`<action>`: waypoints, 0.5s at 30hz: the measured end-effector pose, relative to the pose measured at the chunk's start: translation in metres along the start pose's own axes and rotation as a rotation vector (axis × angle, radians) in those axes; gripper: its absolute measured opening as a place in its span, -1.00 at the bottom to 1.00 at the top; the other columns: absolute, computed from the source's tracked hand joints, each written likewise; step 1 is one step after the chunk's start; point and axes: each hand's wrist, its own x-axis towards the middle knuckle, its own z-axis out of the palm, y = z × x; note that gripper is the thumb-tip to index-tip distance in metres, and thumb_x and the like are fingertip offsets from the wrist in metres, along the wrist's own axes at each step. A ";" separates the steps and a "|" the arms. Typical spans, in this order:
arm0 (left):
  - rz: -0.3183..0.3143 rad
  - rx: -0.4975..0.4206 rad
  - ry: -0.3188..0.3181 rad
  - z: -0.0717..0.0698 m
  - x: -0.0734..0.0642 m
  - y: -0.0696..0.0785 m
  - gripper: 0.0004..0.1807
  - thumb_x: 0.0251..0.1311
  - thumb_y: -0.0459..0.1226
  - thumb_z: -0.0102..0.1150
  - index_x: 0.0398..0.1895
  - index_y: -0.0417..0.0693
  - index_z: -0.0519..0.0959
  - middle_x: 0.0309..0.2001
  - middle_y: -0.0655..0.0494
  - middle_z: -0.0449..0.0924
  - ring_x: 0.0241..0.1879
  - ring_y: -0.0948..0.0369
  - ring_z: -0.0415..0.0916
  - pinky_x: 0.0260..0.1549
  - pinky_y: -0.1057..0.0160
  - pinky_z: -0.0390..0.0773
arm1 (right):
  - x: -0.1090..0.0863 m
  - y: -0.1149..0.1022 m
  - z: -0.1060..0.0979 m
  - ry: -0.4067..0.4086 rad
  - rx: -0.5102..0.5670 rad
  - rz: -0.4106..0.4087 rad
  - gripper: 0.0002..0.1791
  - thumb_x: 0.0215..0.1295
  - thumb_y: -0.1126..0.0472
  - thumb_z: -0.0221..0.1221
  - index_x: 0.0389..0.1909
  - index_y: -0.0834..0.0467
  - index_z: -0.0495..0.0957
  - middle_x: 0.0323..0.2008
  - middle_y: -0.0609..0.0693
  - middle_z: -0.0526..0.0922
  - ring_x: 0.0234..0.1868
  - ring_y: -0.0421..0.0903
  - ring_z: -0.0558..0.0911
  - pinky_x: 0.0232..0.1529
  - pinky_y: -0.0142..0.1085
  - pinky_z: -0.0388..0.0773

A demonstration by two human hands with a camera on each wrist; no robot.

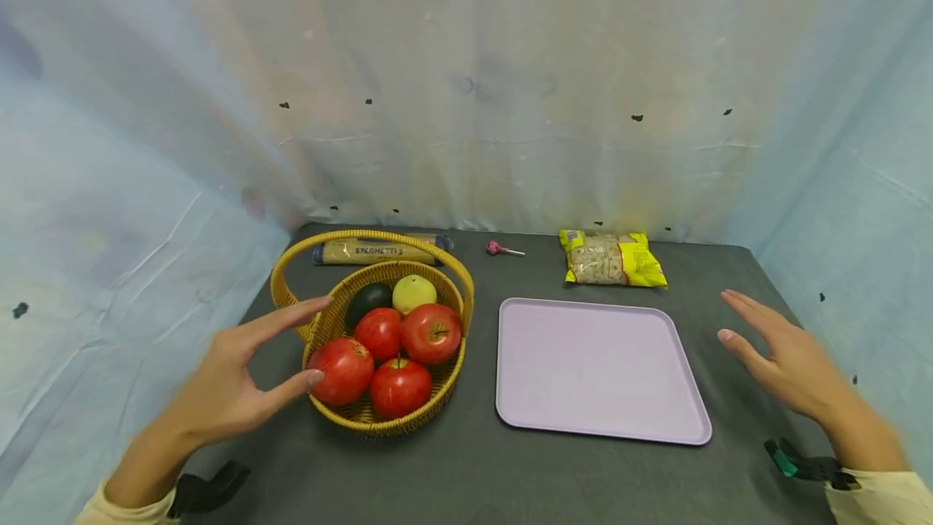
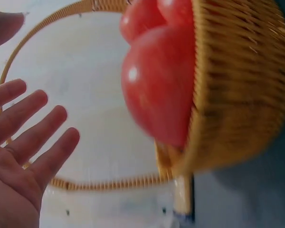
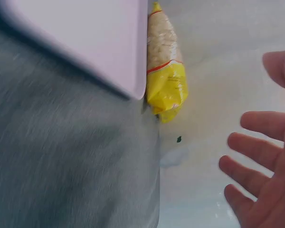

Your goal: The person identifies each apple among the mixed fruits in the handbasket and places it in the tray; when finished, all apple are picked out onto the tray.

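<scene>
A yellow wicker basket [image 1: 466, 298] with a tall handle stands left of the middle. It holds several red fruits, among them a large red apple [image 1: 432, 334], along with a yellow-green fruit [image 1: 414, 293] and a dark green avocado-like fruit [image 1: 369, 303]. My left hand [image 1: 233, 371] hovers at the basket's left side, thumb and fingers spread; in the head view they overlap the handle and the leftmost red fruit [image 2: 156, 85]. Nothing is in its grasp. My right hand [image 1: 790, 363] is raised to the right of the lilac tray [image 1: 601, 371], fingers extended and holding nothing.
Behind the basket lies a spaghetti pack [image 1: 375, 251]. A pink-wrapped lollipop [image 1: 496, 248] is at the back middle, and a yellow-ended clear bag [image 1: 612, 258] lies behind the tray. Pale curtains [image 1: 466, 104] enclose the dark grey table [image 1: 466, 476] at the back and sides.
</scene>
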 end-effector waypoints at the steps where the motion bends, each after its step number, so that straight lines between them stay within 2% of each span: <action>1: 0.016 -0.027 0.002 0.005 0.005 -0.001 0.00 -0.10 -0.40 0.73 0.54 0.01 0.55 0.42 0.11 0.66 0.40 0.35 0.58 0.37 0.56 0.42 | 0.002 -0.001 0.002 -0.006 0.014 0.010 -0.25 0.68 0.10 0.15 0.78 -0.09 0.14 0.72 0.25 0.20 0.77 0.14 0.08 0.39 0.64 0.11; 3: 0.048 -0.082 0.009 0.016 0.016 -0.002 -0.02 -0.10 -0.42 0.72 0.52 -0.02 0.57 0.40 0.09 0.68 0.38 0.32 0.61 0.37 0.52 0.45 | 0.005 -0.002 0.006 -0.018 0.049 0.024 -0.26 0.69 0.09 0.13 0.78 -0.06 0.14 0.71 0.31 0.19 0.69 0.44 0.14 0.42 0.65 0.06; 6: 0.088 -0.137 0.011 0.030 0.033 -0.003 -0.05 -0.08 -0.43 0.69 0.51 -0.04 0.57 0.37 0.08 0.70 0.35 0.29 0.64 0.35 0.47 0.51 | 0.009 -0.003 0.013 -0.032 0.081 0.037 -0.28 0.71 0.09 0.10 0.77 0.02 0.15 0.67 0.41 0.21 0.59 0.62 0.19 0.43 0.66 0.03; 11: 0.055 -0.193 -0.065 0.044 0.058 -0.002 -0.13 0.08 -0.38 0.65 0.52 0.10 0.56 0.40 0.16 0.67 0.36 0.18 0.65 0.31 0.38 0.60 | 0.016 -0.004 0.021 -0.076 0.100 0.088 -0.29 0.73 0.03 0.08 0.75 0.12 0.16 0.63 0.48 0.24 0.53 0.66 0.24 0.35 0.67 0.12; 15: 0.044 -0.248 -0.129 0.051 0.077 -0.003 -0.24 0.18 -0.34 0.60 0.50 0.10 0.59 0.40 0.19 0.67 0.36 0.17 0.65 0.34 0.30 0.61 | 0.022 -0.004 0.029 -0.136 0.098 0.143 -0.26 0.72 -0.04 0.11 0.71 0.20 0.21 0.60 0.50 0.27 0.50 0.67 0.28 0.28 0.67 0.22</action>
